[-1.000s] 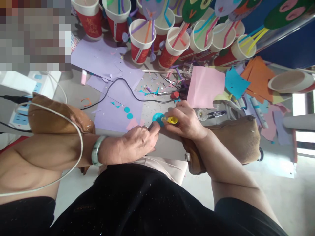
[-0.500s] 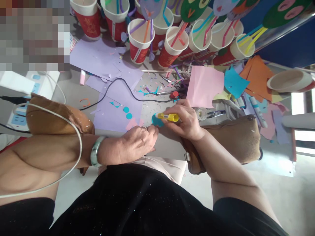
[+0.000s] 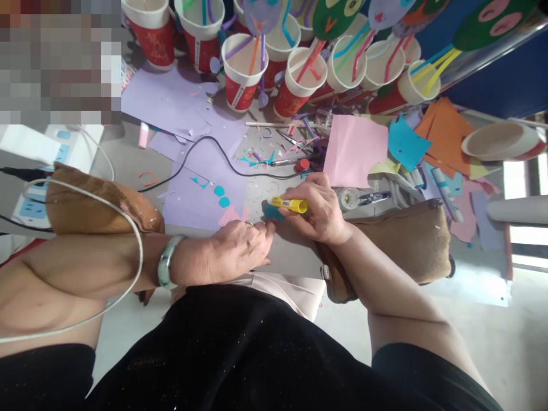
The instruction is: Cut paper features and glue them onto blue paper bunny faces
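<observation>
Right hand fingers closed round yellow tube: likely light, stiff, grip mid-barrel. Left hand fingers curled, hold unclear.

Seen from above, a person's two bare forearms, left arm coming in from the side with elbow bent, left hand back upward with fingers bent, right arm slanting inward, right hand curled in a grip, hands near each other.

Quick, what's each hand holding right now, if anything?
Left hand: loosely curled near the rounded blue paper piece; whether it holds anything cannot be told.
Right hand: closed, holding a yellow cylindrical tube.
</observation>
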A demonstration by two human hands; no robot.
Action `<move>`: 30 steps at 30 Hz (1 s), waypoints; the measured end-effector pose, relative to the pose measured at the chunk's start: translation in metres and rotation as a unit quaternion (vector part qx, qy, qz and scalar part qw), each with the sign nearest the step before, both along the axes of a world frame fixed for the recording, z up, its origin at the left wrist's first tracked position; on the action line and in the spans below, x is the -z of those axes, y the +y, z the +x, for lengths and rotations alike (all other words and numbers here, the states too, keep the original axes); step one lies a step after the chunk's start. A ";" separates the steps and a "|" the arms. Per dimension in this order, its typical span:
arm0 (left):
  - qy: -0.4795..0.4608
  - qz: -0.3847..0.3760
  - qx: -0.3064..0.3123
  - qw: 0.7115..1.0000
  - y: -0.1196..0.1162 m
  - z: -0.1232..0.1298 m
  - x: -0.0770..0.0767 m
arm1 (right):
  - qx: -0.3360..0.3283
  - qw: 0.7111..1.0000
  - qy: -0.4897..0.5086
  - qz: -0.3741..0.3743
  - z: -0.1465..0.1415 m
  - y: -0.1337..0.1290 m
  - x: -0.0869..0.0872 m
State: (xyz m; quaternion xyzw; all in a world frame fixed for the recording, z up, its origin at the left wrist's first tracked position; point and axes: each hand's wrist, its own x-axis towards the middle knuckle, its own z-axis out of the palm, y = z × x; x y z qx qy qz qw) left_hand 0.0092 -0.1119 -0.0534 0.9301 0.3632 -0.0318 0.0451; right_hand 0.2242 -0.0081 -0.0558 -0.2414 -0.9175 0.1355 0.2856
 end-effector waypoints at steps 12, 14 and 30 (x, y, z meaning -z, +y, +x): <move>0.016 -0.030 -0.004 0.999 0.001 0.001 0.000 | 0.189 0.974 0.120 -0.040 0.007 -0.004 0.003; 0.022 -0.041 -0.009 0.999 0.002 0.002 -0.001 | 0.160 0.979 0.121 -0.041 0.009 -0.005 0.000; 0.017 0.014 -0.007 1.000 0.007 0.006 -0.012 | 0.156 0.983 0.090 -0.024 0.012 -0.001 -0.011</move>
